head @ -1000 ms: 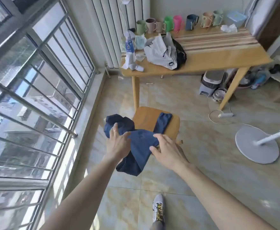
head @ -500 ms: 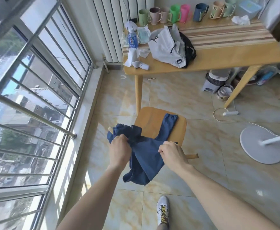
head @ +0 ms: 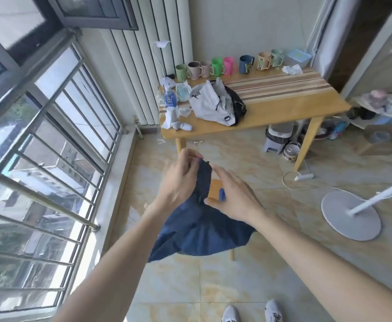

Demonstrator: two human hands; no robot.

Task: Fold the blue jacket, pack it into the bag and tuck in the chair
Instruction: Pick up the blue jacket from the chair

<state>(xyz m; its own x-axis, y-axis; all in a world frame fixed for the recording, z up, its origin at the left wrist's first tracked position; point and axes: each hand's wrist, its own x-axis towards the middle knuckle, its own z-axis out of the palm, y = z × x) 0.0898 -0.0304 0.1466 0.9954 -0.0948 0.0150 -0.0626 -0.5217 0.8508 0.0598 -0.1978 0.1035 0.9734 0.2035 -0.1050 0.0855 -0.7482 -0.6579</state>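
The blue jacket (head: 199, 231) hangs bunched in the air over the wooden chair (head: 214, 189), hiding most of the seat. My left hand (head: 181, 180) pinches the jacket's top edge between thumb and fingers. My right hand (head: 232, 196) grips the cloth just to the right, a fold showing between its fingers. The white and black bag (head: 215, 103) lies slumped on the wooden table (head: 283, 112) beyond the chair.
Several mugs (head: 227, 65), a spray bottle (head: 169, 99), tissues and a plastic box stand on the table. A window with metal bars (head: 46, 173) runs along the left. A fan base (head: 350, 214) and a power strip (head: 304, 177) lie on the tiled floor at right. A stool and containers sit under the table.
Both hands closed on the jacket and lifted it off the chair seat. The camera has tilted up, so more of the room shows.
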